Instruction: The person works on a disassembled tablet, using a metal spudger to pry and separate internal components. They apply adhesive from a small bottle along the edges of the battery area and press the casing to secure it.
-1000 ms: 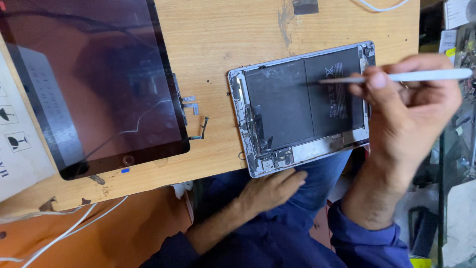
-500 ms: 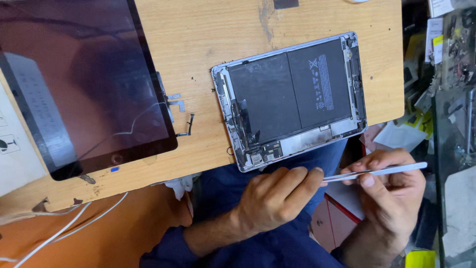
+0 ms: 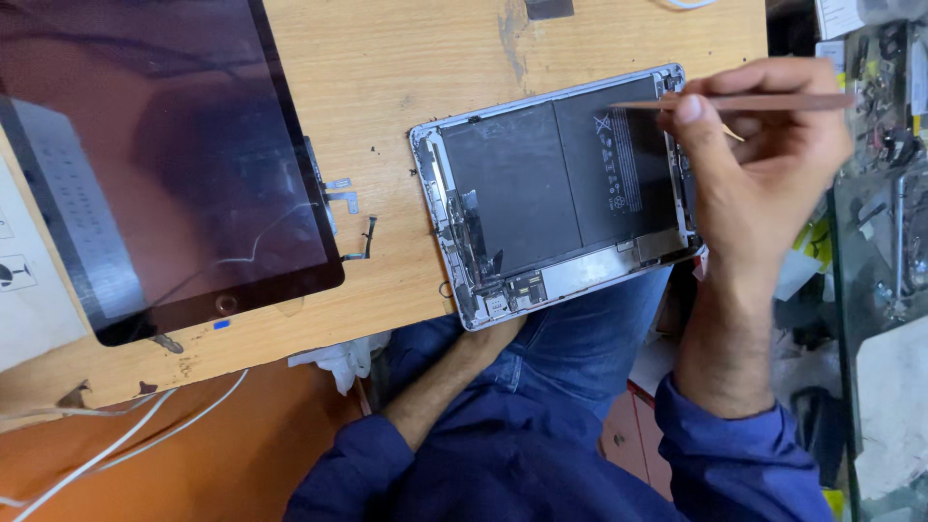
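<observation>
An opened tablet body [image 3: 541, 193] lies on the wooden table [image 3: 406, 68], its two black battery cells and small circuit boards exposed. My right hand [image 3: 754, 164] hovers over its upper right corner, pinching a thin pointed stick tool [image 3: 773, 101] whose tip rests on the battery near the frame's edge. My left forearm [image 3: 449, 382] reaches up beneath the tablet's lower edge, which overhangs the table; the hand itself is hidden under it.
The detached dark screen panel [image 3: 164, 164] with a round home button lies at the left, its flex cables [image 3: 340, 198] trailing toward the tablet. White cables [image 3: 145, 435] and a white cloth [image 3: 338, 360] hang below the table edge. A cluttered glass shelf [image 3: 889, 193] stands at the right.
My right hand rose with the tool from below the table edge to the tablet's upper right corner. My left hand let go of the tool's tip and slid under the tablet.
</observation>
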